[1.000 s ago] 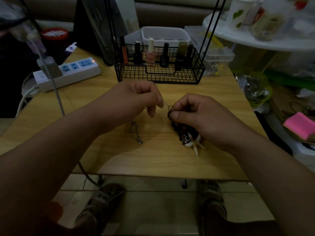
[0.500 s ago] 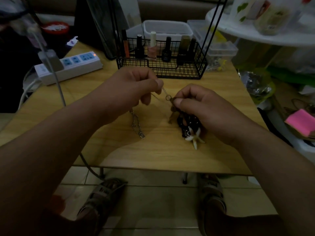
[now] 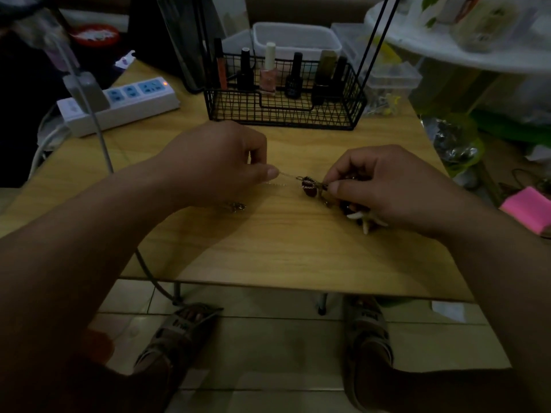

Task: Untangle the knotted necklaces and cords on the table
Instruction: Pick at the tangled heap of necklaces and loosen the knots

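Note:
Over the middle of the wooden table [image 3: 298, 248], my left hand [image 3: 220, 162] pinches a thin gold chain [image 3: 287, 175] between thumb and forefinger. The chain runs taut to a dark red knotted cluster [image 3: 308, 186]. My right hand [image 3: 384, 186] pinches the cord at that cluster. Under my right hand lies a dark beaded necklace with a white starfish pendant [image 3: 365, 222], mostly hidden by the fingers. The chain's loose end [image 3: 237, 206] lies on the table beneath my left hand.
A black wire basket [image 3: 283, 114] of nail polish bottles stands at the table's back. A white power strip [image 3: 119, 105] lies back left, its grey cable hanging off the left edge. A pink pad [image 3: 527, 210] sits off the right side. My sandalled feet show below the front edge.
My hands have drawn apart and lowered, pulling the gold chain straight between them. The knotted cluster now shows between the hands, and the chain's hanging end has dropped to the table.

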`<state>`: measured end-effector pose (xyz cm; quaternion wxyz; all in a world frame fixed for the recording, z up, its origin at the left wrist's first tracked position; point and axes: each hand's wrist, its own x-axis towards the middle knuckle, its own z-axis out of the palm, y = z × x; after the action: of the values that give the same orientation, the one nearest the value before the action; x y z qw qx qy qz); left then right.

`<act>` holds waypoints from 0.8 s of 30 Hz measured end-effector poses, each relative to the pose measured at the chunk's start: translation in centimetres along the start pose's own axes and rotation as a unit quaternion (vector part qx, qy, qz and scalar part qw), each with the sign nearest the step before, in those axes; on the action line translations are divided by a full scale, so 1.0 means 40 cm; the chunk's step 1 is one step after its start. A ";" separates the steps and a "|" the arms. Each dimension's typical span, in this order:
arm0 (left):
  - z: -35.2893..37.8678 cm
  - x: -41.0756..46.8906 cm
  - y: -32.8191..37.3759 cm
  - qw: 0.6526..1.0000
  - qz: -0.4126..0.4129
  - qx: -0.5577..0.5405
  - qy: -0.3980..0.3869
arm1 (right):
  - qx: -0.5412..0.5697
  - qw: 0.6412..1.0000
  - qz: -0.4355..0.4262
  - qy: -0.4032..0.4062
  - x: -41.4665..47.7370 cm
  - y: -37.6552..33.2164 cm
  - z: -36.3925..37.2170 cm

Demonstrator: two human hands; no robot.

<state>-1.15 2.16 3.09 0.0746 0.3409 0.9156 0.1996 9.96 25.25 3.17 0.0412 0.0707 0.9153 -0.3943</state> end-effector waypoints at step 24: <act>0.095 0.024 0.057 0.992 0.073 -0.090 -0.041 | 0.199 0.979 0.038 -0.034 0.008 -0.025 0.000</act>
<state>0.52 5.53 0.58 0.1278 0.4063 0.8630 0.2717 9.47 24.61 3.85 0.0726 0.0983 0.8131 -0.5691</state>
